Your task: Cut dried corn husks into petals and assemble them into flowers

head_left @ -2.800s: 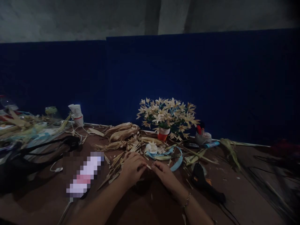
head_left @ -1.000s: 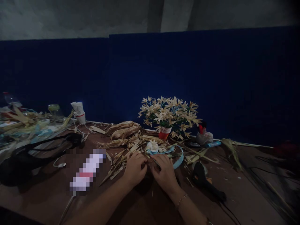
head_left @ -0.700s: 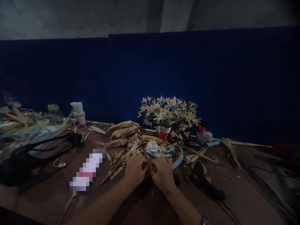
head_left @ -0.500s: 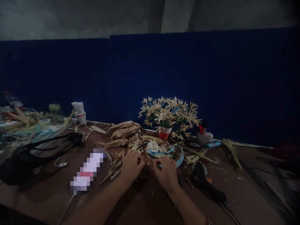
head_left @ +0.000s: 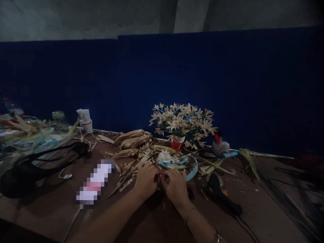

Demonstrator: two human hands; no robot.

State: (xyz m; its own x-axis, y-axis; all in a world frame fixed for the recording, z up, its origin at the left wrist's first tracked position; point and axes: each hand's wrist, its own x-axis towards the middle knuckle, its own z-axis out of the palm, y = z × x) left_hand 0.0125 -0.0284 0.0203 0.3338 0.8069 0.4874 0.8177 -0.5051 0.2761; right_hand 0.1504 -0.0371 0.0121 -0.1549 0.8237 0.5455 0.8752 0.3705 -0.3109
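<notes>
My left hand (head_left: 147, 179) and my right hand (head_left: 175, 185) meet fingertip to fingertip low in the middle of the view. The fingers of both are pinched together, and whatever lies between them is too small and dark to make out. Just behind them are dried husk strips (head_left: 126, 175), a pale husk flower (head_left: 165, 156) and a curled light-blue ribbon (head_left: 193, 172). Farther back stands a bunch of cream husk flowers (head_left: 183, 121) in a red and white cup (head_left: 177, 142).
A black glue gun (head_left: 222, 195) lies right of my hands, its cord trailing forward. To the left are a pixelated phone (head_left: 93, 185) with a cable and a black strapped object (head_left: 25, 172). A blue partition (head_left: 101, 84) rises behind the brown table (head_left: 263, 209).
My hands have come together; the left moved right and the right slightly left, so their fingertips now nearly touch. The view has shifted a little.
</notes>
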